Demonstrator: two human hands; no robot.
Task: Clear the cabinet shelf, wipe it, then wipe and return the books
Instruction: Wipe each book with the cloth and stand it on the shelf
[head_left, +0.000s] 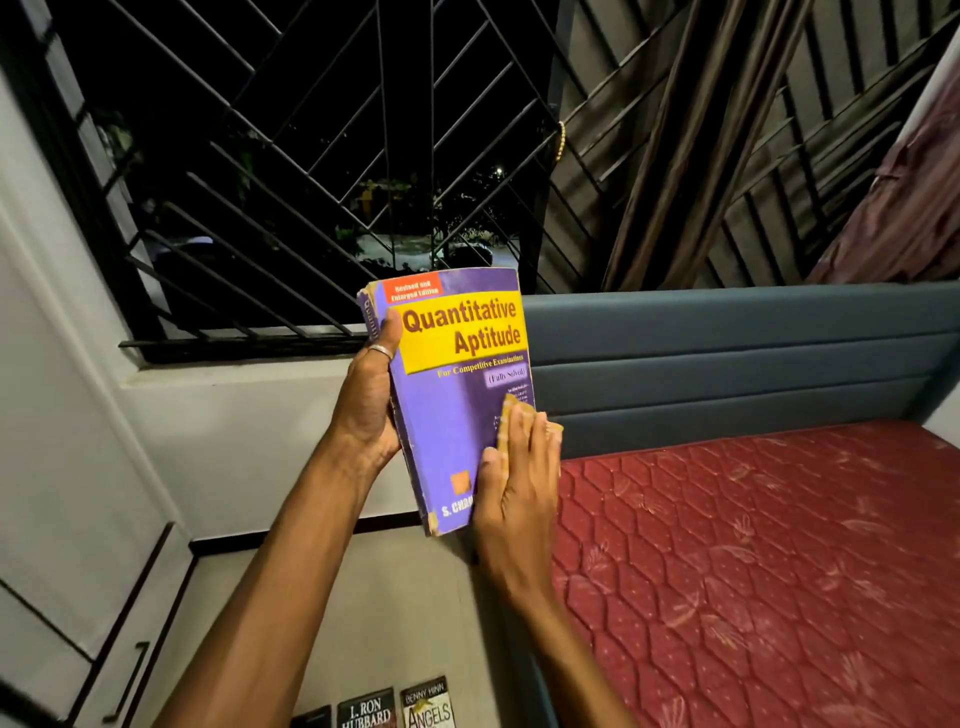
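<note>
A window (332, 171) with a black metal grille of slanted bars fills the far wall, dark outside. To the right lies a mattress (753, 561) in red quilted fabric stitched in hexagons, backed by a padded blue-grey headboard (727, 358) with horizontal ribs. Striped brown curtains (691, 156) hang above it. At near left stands a pale cabinet (78, 597) with a slim dark handle.

Held upright in the middle, in front of the window sill, is a thick paperback book (447, 395), its glossy purple cover bearing a yellow title panel, its corners and spine worn and frayed. The left hand (366, 410) grips the spine edge, thumb curled onto the cover, a silver ring on it. The right hand (519, 488) presses flat, fingers straight, on a small tan cloth (514, 410) against the cover's lower right.

Three smaller books (395, 709) lie flat on the floor at the near edge.
</note>
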